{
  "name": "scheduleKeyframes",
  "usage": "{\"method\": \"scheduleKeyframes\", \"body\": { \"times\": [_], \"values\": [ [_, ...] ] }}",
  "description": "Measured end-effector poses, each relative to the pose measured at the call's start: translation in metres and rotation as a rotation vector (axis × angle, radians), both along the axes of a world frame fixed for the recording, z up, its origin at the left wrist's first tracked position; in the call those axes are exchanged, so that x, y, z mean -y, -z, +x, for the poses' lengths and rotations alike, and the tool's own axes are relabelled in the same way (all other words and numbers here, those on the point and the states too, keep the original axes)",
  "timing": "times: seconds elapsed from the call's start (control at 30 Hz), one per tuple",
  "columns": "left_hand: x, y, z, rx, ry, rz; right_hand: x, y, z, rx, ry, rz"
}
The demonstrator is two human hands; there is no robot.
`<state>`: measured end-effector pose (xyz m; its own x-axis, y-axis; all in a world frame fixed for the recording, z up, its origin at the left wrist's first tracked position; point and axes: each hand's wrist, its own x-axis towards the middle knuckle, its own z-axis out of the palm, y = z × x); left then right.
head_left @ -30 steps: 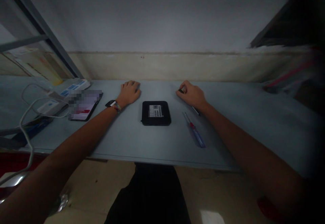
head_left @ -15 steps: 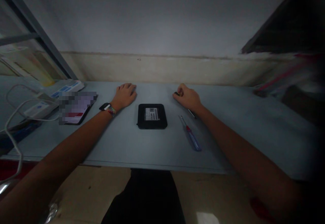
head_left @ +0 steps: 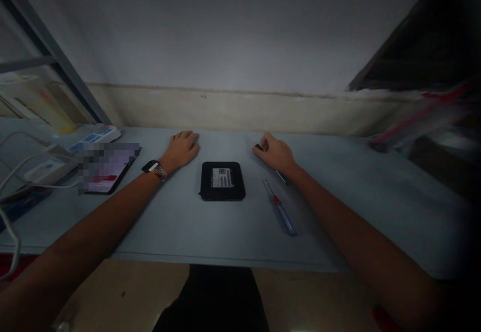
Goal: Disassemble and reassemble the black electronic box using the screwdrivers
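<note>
My left hand (head_left: 182,150) lies palm down on the table with its fingers stretched out, holding nothing. A flat black box (head_left: 205,181) with rounded corners and a white label (head_left: 222,177) rests between my hands, a little nearer to me. My right hand (head_left: 277,152) is closed around what looks like a screwdriver (head_left: 281,176). A black and yellow handle end shows at the fingers, and a metal shaft comes out under the wrist; the rest is covered. Just below it lies another screwdriver (head_left: 285,217) with a clear bluish handle and a red collar.
At the left, a phone (head_left: 107,171) with a lit screen lies by a white power strip (head_left: 93,139) and loose white cables (head_left: 11,231). The pale table (head_left: 165,241) meets a wall at the back. Blurred plastic bags (head_left: 421,116) are at the far right.
The camera view has tilted slightly, so everything sits a little lower and further left in the picture. Neither hand has visibly moved against the table.
</note>
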<state>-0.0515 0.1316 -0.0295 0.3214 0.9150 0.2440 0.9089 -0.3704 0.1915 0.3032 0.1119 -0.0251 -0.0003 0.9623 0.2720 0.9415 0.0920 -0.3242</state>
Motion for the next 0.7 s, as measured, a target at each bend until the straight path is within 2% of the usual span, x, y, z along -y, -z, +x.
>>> {"method": "scheduleKeyframes", "body": {
  "times": [0.5, 0.63, 0.7],
  "values": [
    [0.0012, -0.0029, 0.0004, 0.013, 0.006, 0.012, 0.0015, -0.003, -0.0024, 0.035, -0.001, -0.013],
    [0.0026, -0.0057, 0.0024, 0.137, 0.141, 0.034, -0.0001, -0.0019, -0.002, 0.026, 0.02, -0.012],
    [0.0063, -0.0081, 0.0061, 0.269, 0.23, -0.026, 0.0006, -0.0031, -0.0024, 0.019, 0.021, -0.023]
  ]
}}
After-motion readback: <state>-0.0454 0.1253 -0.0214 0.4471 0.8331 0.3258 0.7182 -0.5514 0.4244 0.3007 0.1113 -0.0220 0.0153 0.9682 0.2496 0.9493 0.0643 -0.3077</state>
